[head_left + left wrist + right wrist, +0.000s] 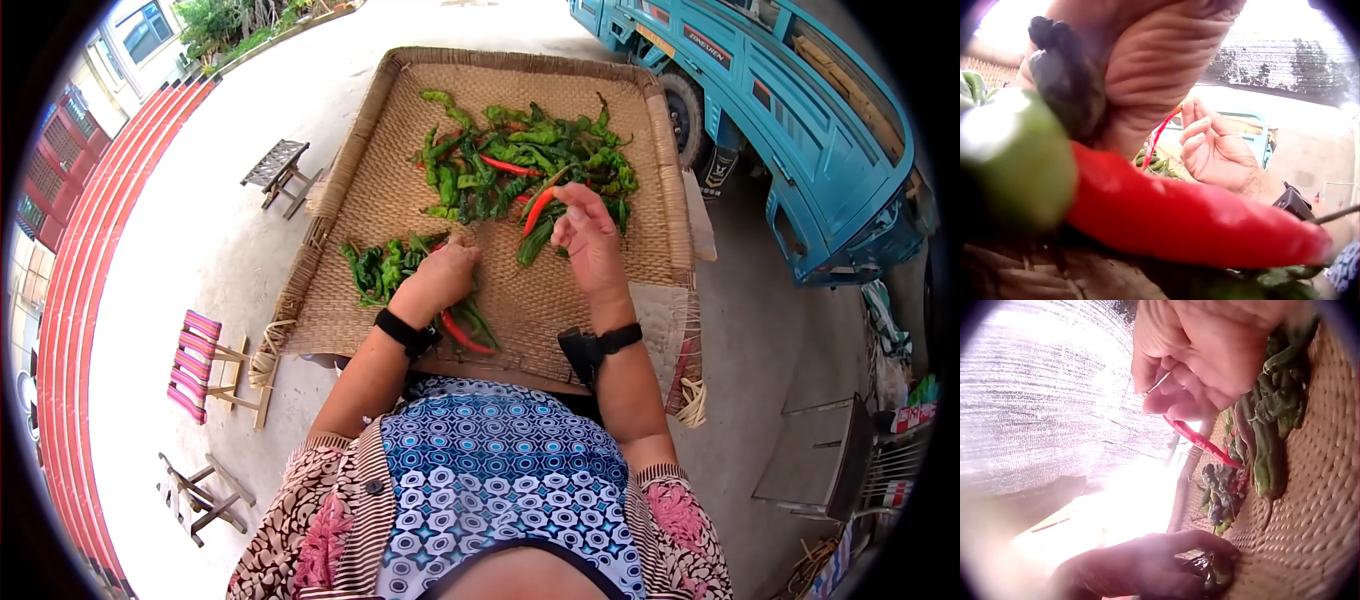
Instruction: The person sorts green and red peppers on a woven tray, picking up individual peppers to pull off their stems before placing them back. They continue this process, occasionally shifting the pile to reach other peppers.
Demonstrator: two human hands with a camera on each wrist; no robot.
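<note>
My right hand (592, 250) is raised over the right side of a woven tray (520, 310) and pinches a red chili pepper (538, 212) by its stem end; the pepper hangs down from the fingertips. My left hand (440, 278), low over the tray's near left part, curls round several peppers. A red pepper (465, 335) and long green ones (483, 325) stick out below its palm. Close up in the left wrist view, a red pepper (1197, 215) and a green pepper (1016, 159) lie beside that hand. Its fingertips are partly hidden.
A large heap of green and red peppers (530, 150) covers the tray's far half; a smaller green pile (385, 270) lies near my left hand. Stools (275, 168) stand to the left, a blue three-wheeled truck (760, 110) to the right, and red steps (80, 380) beyond the stools.
</note>
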